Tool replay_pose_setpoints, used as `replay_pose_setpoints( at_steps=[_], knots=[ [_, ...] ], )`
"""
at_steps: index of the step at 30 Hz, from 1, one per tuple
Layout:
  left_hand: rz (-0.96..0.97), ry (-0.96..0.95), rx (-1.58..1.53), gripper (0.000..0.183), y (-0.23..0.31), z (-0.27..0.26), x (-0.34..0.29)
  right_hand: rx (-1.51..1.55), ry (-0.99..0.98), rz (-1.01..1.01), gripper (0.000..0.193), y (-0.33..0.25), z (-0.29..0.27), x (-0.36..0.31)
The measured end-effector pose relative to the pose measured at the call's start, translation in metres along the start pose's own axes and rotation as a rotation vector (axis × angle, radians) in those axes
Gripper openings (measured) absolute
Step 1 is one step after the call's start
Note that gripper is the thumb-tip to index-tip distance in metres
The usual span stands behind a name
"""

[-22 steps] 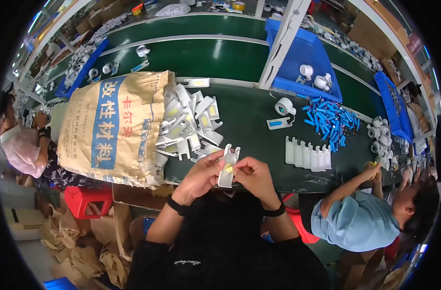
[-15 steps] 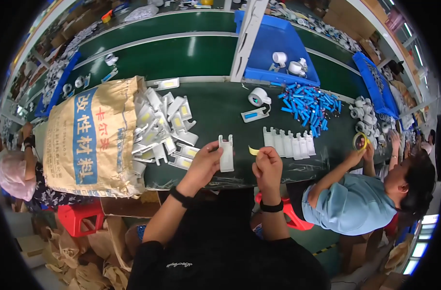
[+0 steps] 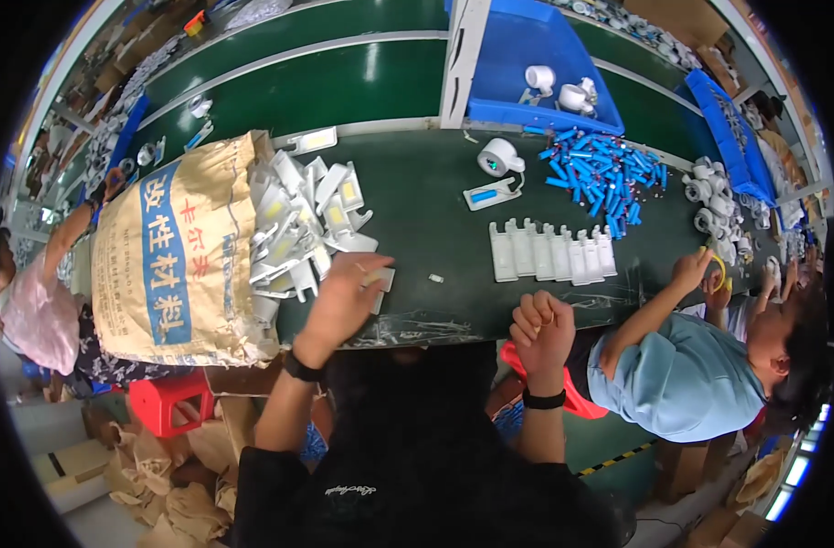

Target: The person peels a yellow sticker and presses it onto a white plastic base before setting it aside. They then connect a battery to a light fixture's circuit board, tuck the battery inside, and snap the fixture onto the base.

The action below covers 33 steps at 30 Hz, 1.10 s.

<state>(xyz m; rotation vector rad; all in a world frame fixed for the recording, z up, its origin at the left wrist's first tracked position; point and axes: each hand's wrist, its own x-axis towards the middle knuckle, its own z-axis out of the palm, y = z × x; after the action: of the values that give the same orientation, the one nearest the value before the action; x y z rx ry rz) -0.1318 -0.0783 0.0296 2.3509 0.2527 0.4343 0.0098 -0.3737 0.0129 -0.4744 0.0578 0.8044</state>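
Note:
At the front edge of the white plastic panel pile (image 3: 298,215), my left hand (image 3: 342,294) closes on a white plastic panel (image 3: 383,289), most of which it covers. My right hand (image 3: 542,331) hovers near the table's front edge with its fingers curled in and nothing visible in them. Beyond it stands a row of overlapping white panels (image 3: 549,253), notched along their far ends. Between the hands and the row lies a small white piece (image 3: 435,278). Farther back are a white round housing (image 3: 500,157) and a panel with a blue cylinder (image 3: 492,194).
A big paper sack (image 3: 175,247) lies at left, its mouth by the panels. Blue cylinders (image 3: 600,169) are heaped at right, with white housings (image 3: 714,205) beyond. A blue bin (image 3: 536,114) and white post (image 3: 463,73) stand behind. A co-worker (image 3: 682,361) holds a yellow ring-shaped roll (image 3: 719,274).
My left hand has moved left to the pile. The yellow strip is gone from my right hand, which has drawn back right. The row now reaches farther left. The view has shifted slightly.

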Motion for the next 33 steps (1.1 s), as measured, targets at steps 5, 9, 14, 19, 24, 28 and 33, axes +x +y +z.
replay_pose_setpoints(
  at_steps=[5,9,14,19,24,28,33],
  knots=[
    [0.064,-0.149,0.216,0.044,-0.012,-0.042,-0.031,-0.409,0.070,0.173,0.027,0.033,0.047,0.018],
    [0.108,-0.173,0.240,0.041,-0.032,-0.028,-0.045,-0.462,-0.142,0.279,0.020,0.075,0.049,0.029],
    [0.112,-0.165,0.260,0.041,-0.025,-0.023,-0.056,-1.821,-0.127,-0.022,0.042,0.128,0.050,0.023],
    [0.135,-0.164,0.194,0.043,-0.041,-0.019,-0.056,-1.855,0.062,-0.143,0.031,0.163,0.050,0.042],
    [0.056,0.128,0.315,0.033,-0.014,-0.020,-0.078,-1.824,0.035,-0.253,0.027,0.157,0.047,0.052],
    [-0.660,0.249,-0.447,0.044,-0.008,-0.035,-0.102,-1.854,-0.302,-0.257,0.020,0.108,0.062,0.047],
    [-0.725,-0.294,-1.270,0.061,0.000,-0.010,-0.082,-1.877,-0.512,-0.337,0.017,0.090,0.090,0.053]
  ],
)
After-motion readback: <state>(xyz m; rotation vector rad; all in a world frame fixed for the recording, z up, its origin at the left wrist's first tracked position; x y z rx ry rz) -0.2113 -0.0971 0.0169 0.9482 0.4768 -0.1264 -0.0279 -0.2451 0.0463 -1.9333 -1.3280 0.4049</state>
